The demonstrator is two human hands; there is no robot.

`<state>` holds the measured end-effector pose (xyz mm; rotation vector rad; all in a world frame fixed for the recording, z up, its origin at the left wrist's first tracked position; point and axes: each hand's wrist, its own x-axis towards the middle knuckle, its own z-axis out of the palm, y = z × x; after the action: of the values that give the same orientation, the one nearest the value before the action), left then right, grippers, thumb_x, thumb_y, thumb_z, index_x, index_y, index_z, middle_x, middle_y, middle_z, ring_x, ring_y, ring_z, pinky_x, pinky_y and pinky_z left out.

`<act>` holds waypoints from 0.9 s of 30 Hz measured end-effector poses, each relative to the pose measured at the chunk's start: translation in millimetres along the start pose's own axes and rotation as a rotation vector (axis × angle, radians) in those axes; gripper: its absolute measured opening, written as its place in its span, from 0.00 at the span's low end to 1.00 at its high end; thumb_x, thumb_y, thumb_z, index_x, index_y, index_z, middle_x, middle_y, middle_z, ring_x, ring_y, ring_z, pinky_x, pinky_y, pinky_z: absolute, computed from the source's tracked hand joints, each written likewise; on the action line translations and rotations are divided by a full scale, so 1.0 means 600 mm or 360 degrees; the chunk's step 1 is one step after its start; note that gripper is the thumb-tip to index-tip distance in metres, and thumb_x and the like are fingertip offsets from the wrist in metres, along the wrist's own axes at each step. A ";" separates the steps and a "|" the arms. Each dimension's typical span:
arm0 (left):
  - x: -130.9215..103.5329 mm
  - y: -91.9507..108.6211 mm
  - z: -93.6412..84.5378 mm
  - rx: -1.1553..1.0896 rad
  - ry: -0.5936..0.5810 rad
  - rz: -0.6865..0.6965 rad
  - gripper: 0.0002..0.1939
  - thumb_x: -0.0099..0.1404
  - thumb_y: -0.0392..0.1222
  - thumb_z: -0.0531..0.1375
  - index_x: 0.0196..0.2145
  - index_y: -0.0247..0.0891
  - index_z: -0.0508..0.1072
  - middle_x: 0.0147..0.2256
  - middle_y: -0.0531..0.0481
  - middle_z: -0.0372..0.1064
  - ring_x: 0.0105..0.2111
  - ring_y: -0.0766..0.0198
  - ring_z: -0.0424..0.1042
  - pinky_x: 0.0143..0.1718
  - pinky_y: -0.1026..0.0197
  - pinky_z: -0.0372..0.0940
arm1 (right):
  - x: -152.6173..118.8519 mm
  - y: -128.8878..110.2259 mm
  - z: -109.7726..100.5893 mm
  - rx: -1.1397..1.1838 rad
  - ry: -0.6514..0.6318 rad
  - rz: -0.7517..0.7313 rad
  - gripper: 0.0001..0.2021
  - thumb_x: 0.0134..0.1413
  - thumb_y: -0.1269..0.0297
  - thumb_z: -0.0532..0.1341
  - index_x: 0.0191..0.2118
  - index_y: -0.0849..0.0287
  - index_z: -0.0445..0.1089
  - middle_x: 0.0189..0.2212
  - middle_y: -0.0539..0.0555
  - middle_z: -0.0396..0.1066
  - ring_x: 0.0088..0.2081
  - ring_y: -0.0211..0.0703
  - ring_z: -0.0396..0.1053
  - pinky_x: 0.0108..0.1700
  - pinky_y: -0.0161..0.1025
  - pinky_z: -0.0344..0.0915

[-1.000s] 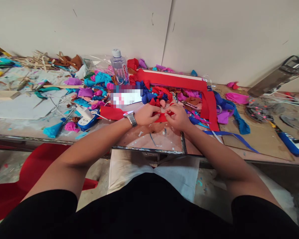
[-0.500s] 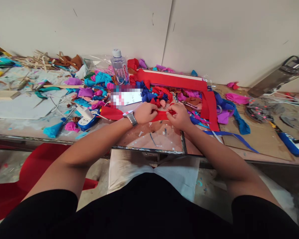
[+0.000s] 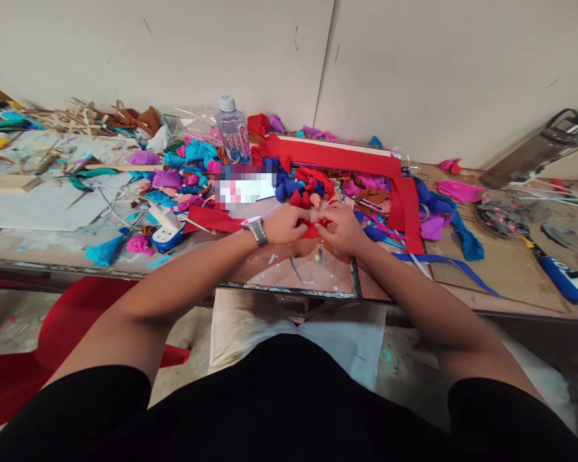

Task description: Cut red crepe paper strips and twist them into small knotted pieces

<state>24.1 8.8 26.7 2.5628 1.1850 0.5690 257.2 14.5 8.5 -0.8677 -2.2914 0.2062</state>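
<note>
Simply a bright red strip (image 3: 214,220), flat beyond the left hand (image 3: 285,223).

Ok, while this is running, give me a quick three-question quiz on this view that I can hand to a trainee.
1. On which side, left or right, does the person wear the watch?
2. What are the left hand and right hand handling?
a) the blue ribbon
b) red fabric
c) the white cable
3. True or false: the clear bottle on the bench has its white cap on.

Key: 1. Left. 2. b. 3. True.
</note>
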 end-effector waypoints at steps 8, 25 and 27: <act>0.001 0.005 -0.005 0.0079 0.0012 -0.0050 0.13 0.65 0.41 0.55 0.33 0.39 0.80 0.29 0.44 0.78 0.27 0.57 0.70 0.31 0.54 0.53 | -0.001 0.003 0.000 0.0024 0.0038 0.0032 0.04 0.59 0.63 0.63 0.34 0.53 0.75 0.34 0.55 0.80 0.42 0.53 0.73 0.50 0.51 0.63; 0.001 0.003 -0.009 0.0108 -0.0047 -0.0123 0.16 0.66 0.40 0.53 0.36 0.37 0.81 0.32 0.43 0.79 0.31 0.56 0.73 0.34 0.55 0.58 | 0.000 0.004 0.000 0.0010 0.0040 0.0056 0.04 0.59 0.63 0.63 0.34 0.54 0.74 0.34 0.56 0.80 0.41 0.53 0.72 0.49 0.51 0.63; 0.002 0.000 -0.006 0.0010 -0.0034 -0.0083 0.15 0.66 0.41 0.54 0.35 0.37 0.80 0.30 0.44 0.78 0.29 0.57 0.71 0.33 0.55 0.57 | -0.001 0.004 0.000 0.0021 0.0012 0.0029 0.05 0.61 0.63 0.63 0.34 0.54 0.74 0.34 0.55 0.79 0.41 0.53 0.73 0.49 0.50 0.62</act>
<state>23.1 9.9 30.1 2.5284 1.2445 0.5256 258.5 16.1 7.2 -0.8816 -2.2735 0.2257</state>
